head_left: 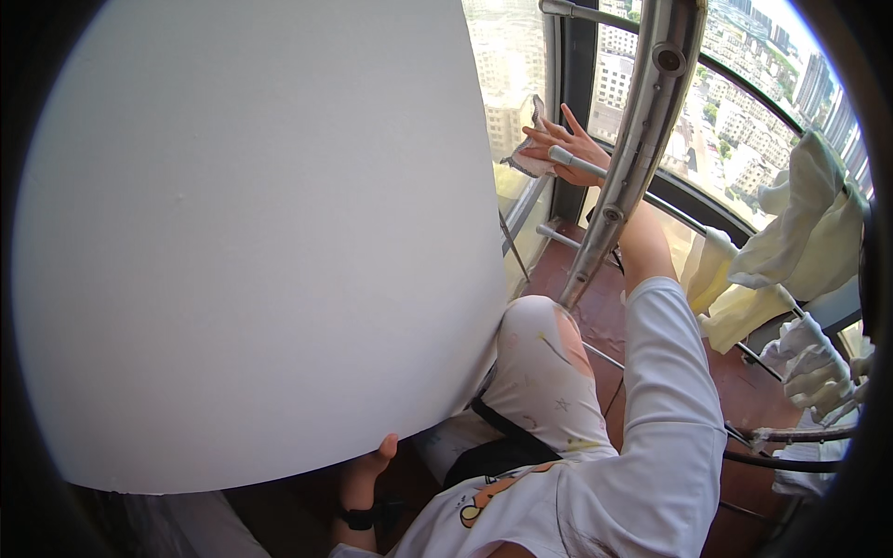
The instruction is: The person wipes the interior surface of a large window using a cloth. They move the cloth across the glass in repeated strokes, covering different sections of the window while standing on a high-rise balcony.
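My right hand (568, 150) reaches past a metal rack post and presses a grey-edged cloth (534, 157) flat against the window glass (516, 84), its fingers spread. Beside it stands the dark window frame (578, 77). Low in the view, my left hand (380, 453) is at the bottom edge of a large white panel (265, 244); the thumb shows at the edge, and the other fingers are hidden behind or below it. A black band is on the left wrist.
A curved metal rack post (635, 146) with capped rods stands close to my right arm. Pale cloths (795, 223) hang on rods at the right. Beneath are reddish floor tiles (593, 314). My bent knee (541, 335) is beside the panel. Buildings show outside.
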Action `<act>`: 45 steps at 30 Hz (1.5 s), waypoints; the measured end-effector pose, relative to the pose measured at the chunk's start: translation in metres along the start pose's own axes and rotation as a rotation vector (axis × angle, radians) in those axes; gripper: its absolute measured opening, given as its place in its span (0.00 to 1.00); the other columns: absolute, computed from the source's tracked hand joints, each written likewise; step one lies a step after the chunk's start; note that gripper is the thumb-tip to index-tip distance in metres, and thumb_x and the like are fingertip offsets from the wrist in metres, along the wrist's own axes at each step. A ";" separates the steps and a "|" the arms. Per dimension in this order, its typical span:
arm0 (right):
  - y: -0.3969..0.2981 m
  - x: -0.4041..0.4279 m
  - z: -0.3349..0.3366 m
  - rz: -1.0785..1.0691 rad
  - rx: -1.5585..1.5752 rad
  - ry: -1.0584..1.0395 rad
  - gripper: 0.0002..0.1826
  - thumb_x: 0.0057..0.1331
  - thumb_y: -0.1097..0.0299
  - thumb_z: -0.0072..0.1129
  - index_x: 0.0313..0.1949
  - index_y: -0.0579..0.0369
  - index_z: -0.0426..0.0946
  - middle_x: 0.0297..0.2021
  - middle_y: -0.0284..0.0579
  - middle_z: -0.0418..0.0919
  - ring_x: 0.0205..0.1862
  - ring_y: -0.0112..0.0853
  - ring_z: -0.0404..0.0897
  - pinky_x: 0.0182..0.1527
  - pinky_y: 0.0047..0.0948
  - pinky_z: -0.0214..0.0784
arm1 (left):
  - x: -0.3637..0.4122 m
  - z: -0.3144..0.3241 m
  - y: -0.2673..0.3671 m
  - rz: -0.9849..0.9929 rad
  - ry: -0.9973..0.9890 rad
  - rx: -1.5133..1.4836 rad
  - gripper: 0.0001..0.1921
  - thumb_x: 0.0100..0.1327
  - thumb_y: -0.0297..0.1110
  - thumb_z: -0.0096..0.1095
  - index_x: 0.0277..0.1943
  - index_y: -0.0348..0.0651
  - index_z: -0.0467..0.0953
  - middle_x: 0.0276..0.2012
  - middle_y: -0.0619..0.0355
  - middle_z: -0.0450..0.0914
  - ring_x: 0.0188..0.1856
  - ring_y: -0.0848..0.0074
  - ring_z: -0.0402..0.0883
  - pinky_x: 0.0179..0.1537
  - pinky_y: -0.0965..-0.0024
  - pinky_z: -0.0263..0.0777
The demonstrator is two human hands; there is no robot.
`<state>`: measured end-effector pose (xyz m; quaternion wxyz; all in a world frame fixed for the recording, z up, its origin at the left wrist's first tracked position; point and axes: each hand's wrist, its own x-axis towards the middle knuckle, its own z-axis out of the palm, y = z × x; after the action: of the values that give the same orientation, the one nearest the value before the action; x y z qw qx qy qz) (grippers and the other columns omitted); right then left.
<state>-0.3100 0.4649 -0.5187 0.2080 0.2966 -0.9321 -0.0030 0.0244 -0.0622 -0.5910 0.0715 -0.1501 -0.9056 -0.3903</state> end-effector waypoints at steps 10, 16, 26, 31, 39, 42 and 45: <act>0.052 -0.044 0.000 0.546 0.129 0.050 0.28 0.71 0.66 0.39 0.70 0.45 0.51 0.71 0.43 0.49 0.73 0.37 0.46 0.73 0.36 0.39 | 0.022 -0.005 0.030 0.008 0.032 -0.233 0.30 0.59 0.45 0.58 0.59 0.35 0.65 0.55 0.47 0.70 0.56 0.58 0.70 0.56 0.59 0.65; 0.027 -0.063 -0.029 0.549 0.188 0.565 0.20 0.62 0.66 0.49 0.53 0.57 0.71 0.54 0.57 0.71 0.56 0.49 0.70 0.56 0.39 0.64 | 0.031 -0.004 0.037 0.017 0.046 -0.275 0.25 0.59 0.38 0.59 0.55 0.32 0.67 0.50 0.48 0.73 0.51 0.59 0.72 0.53 0.60 0.66; -0.019 -0.063 -0.065 0.593 0.165 0.076 0.28 0.60 0.76 0.46 0.62 0.58 0.62 0.63 0.56 0.62 0.66 0.47 0.60 0.67 0.36 0.53 | 0.049 -0.005 0.038 0.149 0.018 -0.142 0.31 0.59 0.40 0.59 0.60 0.30 0.59 0.56 0.43 0.67 0.58 0.55 0.67 0.59 0.56 0.59; -0.041 -0.056 -0.087 0.534 -0.181 -0.371 0.27 0.63 0.75 0.44 0.63 0.57 0.62 0.63 0.55 0.62 0.66 0.47 0.59 0.66 0.38 0.54 | 0.059 0.003 0.026 0.172 0.102 -0.228 0.57 0.57 0.49 0.60 0.67 0.30 0.19 0.69 0.35 0.30 0.72 0.53 0.36 0.69 0.54 0.35; -0.081 -0.079 -0.088 0.594 0.414 0.200 0.11 0.58 0.71 0.51 0.40 0.63 0.75 0.39 0.61 0.78 0.45 0.55 0.75 0.48 0.43 0.68 | 0.063 0.011 0.011 0.118 0.101 -0.213 0.57 0.56 0.51 0.59 0.67 0.32 0.20 0.68 0.37 0.28 0.71 0.53 0.33 0.69 0.55 0.34; -0.097 -0.092 -0.094 0.404 0.201 0.283 0.14 0.55 0.77 0.49 0.42 0.68 0.71 0.43 0.69 0.69 0.47 0.61 0.70 0.49 0.49 0.66 | 0.063 0.016 0.002 0.181 0.144 -0.193 0.53 0.56 0.48 0.58 0.67 0.32 0.26 0.67 0.38 0.36 0.70 0.54 0.40 0.68 0.56 0.38; -0.114 -0.100 -0.116 0.651 0.446 0.194 0.16 0.66 0.69 0.37 0.45 0.69 0.67 0.41 0.70 0.71 0.48 0.60 0.69 0.52 0.49 0.63 | 0.059 0.018 0.001 0.096 0.098 -0.160 0.44 0.58 0.41 0.56 0.67 0.30 0.36 0.65 0.40 0.49 0.67 0.56 0.52 0.67 0.58 0.46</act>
<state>-0.1284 0.4396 -0.4659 0.2157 0.0229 -0.9311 0.2933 -0.0312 -0.0358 -0.5882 0.1224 -0.1793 -0.8587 -0.4642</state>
